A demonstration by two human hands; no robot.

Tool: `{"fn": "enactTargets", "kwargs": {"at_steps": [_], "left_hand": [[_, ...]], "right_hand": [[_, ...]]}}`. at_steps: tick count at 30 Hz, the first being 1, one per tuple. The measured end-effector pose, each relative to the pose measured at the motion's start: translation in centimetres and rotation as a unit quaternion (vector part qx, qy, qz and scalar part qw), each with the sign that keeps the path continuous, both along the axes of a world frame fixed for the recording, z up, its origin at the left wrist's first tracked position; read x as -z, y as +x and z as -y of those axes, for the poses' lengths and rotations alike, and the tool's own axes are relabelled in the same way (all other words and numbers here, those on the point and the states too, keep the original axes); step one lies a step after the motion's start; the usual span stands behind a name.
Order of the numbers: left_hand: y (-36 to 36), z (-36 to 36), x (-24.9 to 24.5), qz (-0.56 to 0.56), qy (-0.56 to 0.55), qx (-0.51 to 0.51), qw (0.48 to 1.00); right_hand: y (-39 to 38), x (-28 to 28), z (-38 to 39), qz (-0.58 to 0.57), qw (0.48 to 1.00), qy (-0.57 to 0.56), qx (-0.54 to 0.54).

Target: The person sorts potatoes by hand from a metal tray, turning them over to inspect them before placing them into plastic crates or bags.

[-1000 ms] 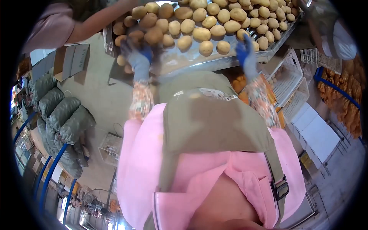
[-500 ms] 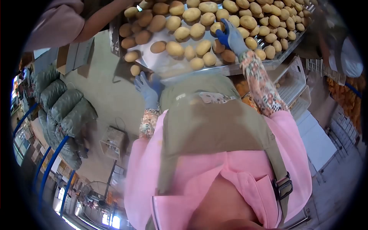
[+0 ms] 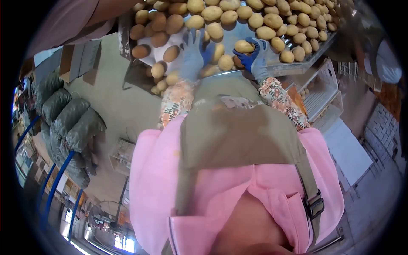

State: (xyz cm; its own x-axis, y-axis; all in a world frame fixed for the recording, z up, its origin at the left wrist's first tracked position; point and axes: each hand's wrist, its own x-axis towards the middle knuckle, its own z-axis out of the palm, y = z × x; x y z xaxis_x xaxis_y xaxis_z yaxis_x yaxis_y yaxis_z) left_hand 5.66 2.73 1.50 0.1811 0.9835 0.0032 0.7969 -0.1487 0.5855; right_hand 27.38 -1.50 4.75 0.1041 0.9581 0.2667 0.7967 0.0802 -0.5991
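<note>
Potatoes cover a metal sorting table at the top of the head view, pale yellow ones mostly and browner ones toward the left. My left hand, in a grey-blue glove, lies over the near left part of the table with its fingers spread among the potatoes; it is slightly blurred. My right hand, gloved alike, curls its fingers and thumb around a yellow potato. Several potatoes sit at the near left corner, beside my left wrist.
Another person's arm reaches in at the upper left. White plastic crates stand below the table on the right. Stuffed grey-green sacks and cardboard boxes are on the left. The table's metal edge runs in front of me.
My left hand has moved from the table's left corner up and right over the potatoes. My right hand has drawn back toward me and closed on a potato. More potatoes lie at the near left corner.
</note>
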Motion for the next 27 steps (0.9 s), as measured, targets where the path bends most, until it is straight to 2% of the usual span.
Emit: {"fn": "enactTargets", "kwargs": {"at_steps": [1,2,4,6,8,10,12,17,19,20,21,22,23,24,26,27], "left_hand": [[0.7,1.1,0.4,-0.022,-0.057,0.031,0.998],[0.8,1.9,0.6,-0.018,-0.056,0.040,0.997],[0.2,3.2,0.6,-0.137,-0.038,0.120,0.983],[-1.2,4.1,0.2,-0.140,-0.058,0.117,0.982],[-3.2,5.0,0.0,-0.075,-0.053,0.103,0.990],[-3.8,6.0,-2.6,-0.117,-0.053,0.097,0.987],[-4.3,6.5,-3.5,-0.144,-0.122,0.085,0.978],[-5.5,6.9,-3.3,-0.108,-0.082,0.025,0.990],[-5.9,7.1,-2.5,-0.109,-0.071,0.026,0.991],[-5.9,7.1,-2.3,-0.110,-0.061,0.025,0.992],[-5.9,7.1,-2.1,-0.108,-0.057,0.029,0.992],[-6.1,7.2,-1.8,-0.105,-0.046,0.030,0.993],[-6.4,7.3,-1.6,-0.101,-0.037,0.032,0.994],[-6.6,7.3,-1.4,-0.100,-0.036,0.036,0.994],[-7.1,7.4,-1.1,-0.102,-0.032,0.037,0.994],[-7.4,7.6,-1.1,-0.123,-0.021,0.036,0.992]], "right_hand": [[0.2,-0.4,0.6,-0.005,1.000,0.026,-0.001],[0.4,-0.8,0.9,0.000,1.000,0.027,0.008],[0.5,-1.3,1.3,0.022,0.996,0.087,0.017],[0.4,-1.5,1.7,-0.006,0.996,0.065,0.057],[0.1,-2.1,2.0,-0.039,0.994,0.044,0.093],[-0.4,-3.4,2.2,-0.073,0.990,-0.013,0.119],[-0.6,-3.5,2.3,-0.095,0.988,-0.013,0.125],[-1.1,-4.6,2.7,-0.155,0.975,-0.037,0.155],[-1.1,-4.6,3.0,-0.338,0.938,-0.022,0.077],[-0.5,-4.2,3.3,-0.337,0.938,-0.017,0.080],[0.4,-3.9,3.5,-0.515,0.839,-0.155,0.082],[1.1,-3.5,3.8,-0.664,0.688,-0.284,0.078],[1.0,-4.9,3.8,-0.745,0.578,-0.327,0.066],[1.4,-4.9,4.0,-0.745,0.579,-0.323,0.067],[2.2,-5.0,4.1,-0.829,0.414,-0.375,0.011],[2.3,-5.1,4.1,-0.829,0.415,-0.374,0.010]]}}
